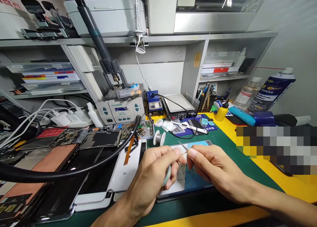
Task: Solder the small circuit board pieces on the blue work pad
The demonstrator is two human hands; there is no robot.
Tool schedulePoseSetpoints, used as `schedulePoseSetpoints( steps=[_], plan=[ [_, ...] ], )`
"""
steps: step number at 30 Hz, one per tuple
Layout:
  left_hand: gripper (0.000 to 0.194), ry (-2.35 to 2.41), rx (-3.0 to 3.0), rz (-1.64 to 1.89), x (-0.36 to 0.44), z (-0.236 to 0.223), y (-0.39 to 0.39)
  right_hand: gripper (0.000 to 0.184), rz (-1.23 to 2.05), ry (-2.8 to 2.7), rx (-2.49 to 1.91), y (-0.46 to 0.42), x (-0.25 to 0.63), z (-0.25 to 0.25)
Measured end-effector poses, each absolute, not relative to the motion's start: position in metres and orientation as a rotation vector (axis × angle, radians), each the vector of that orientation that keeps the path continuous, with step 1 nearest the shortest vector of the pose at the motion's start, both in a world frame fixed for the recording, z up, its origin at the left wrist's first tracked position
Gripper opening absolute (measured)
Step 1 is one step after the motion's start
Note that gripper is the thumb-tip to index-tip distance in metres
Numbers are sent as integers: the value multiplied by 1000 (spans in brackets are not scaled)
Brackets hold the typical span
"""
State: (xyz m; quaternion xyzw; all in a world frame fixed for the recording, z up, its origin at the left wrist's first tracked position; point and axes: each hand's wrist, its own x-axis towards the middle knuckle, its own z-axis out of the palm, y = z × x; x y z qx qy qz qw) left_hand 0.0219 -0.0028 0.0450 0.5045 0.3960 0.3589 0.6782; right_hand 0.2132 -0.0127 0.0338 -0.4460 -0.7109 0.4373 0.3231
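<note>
My left hand (151,169) is closed, its thumb and forefinger pinched together. Curled in its palm is a pale teal, round-edged object (167,176), mostly hidden by the fingers; it may be a spool. A short, thin, dark strand (184,152) shows between the fingertips of both hands. My right hand (213,162) is closed too, pinching a thin pointed metal tool (182,145) whose tip points up and to the left. Both hands hover over a blue-and-white flat board (195,178) on the green mat (224,151).
Opened phones and parts (56,167) crowd the left, with a white phone back (126,174) beside my left hand. A black hose (99,167) arches across them. Behind stand a solder spool (159,138), soldering station (121,109), hot plate (179,104), yellow bottle (222,112) and spray can (272,90).
</note>
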Motion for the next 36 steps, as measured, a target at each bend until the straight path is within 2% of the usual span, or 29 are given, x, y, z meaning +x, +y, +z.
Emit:
schedulePoseSetpoints(
  steps=[3,10,12,17,19,22,29,36],
  plan=[
    [37,729,823,629,18,47,2,45,979,-2010,-1121,-13,214,37],
    [20,565,690,503,16,48,5,34,642,-2198,-902,-14,214,32],
    [17,567,679,503,16,49,4,34,684,-2178,-909,-15,214,32],
    [17,644,767,596,18,51,1,45,1243,-1856,-1022,-18,214,35],
    [18,665,822,634,19,52,-1,46,1338,-1784,-1039,-19,214,33],
    [17,661,849,664,21,53,-3,46,1307,-1831,-1080,-21,215,31],
    [15,668,844,665,23,52,-3,40,994,-2055,-1046,-24,215,32],
    [16,691,880,660,23,51,-3,35,885,-2122,-1017,-23,216,28]
  ],
)
